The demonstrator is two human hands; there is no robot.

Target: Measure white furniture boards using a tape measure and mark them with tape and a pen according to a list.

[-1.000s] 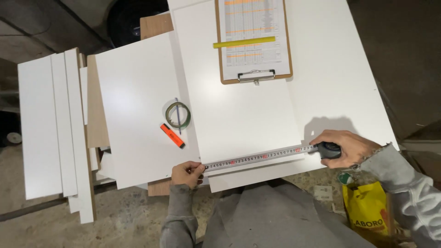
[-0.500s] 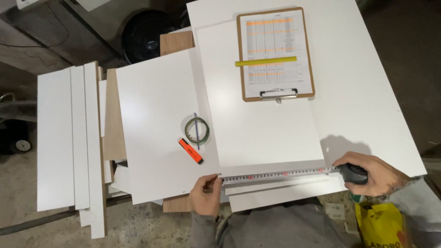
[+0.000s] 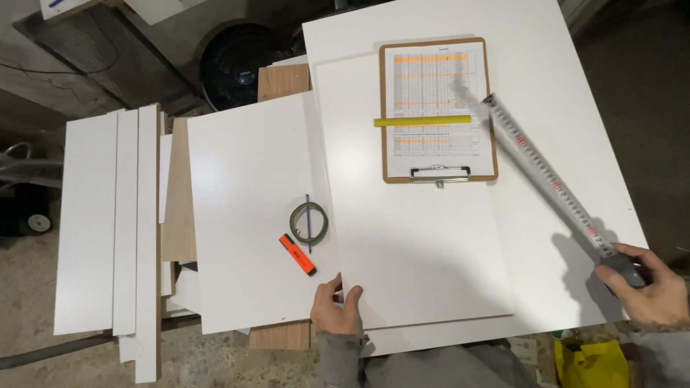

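Seen from above: the right hand (image 3: 650,287) grips a tape measure case (image 3: 624,271), fingers closed round it, its blade (image 3: 546,172) stretched out and lifted diagonally toward a clipboard (image 3: 438,108) — off the panel edge, so no measurement is being taken now. The left hand (image 3: 336,310) rests open, fingers flat on the near edge of a white panel (image 3: 417,259). Nearby lie an orange marker (image 3: 297,254) and a tape roll (image 3: 309,220) — both untouched, and no marks show on the panel.
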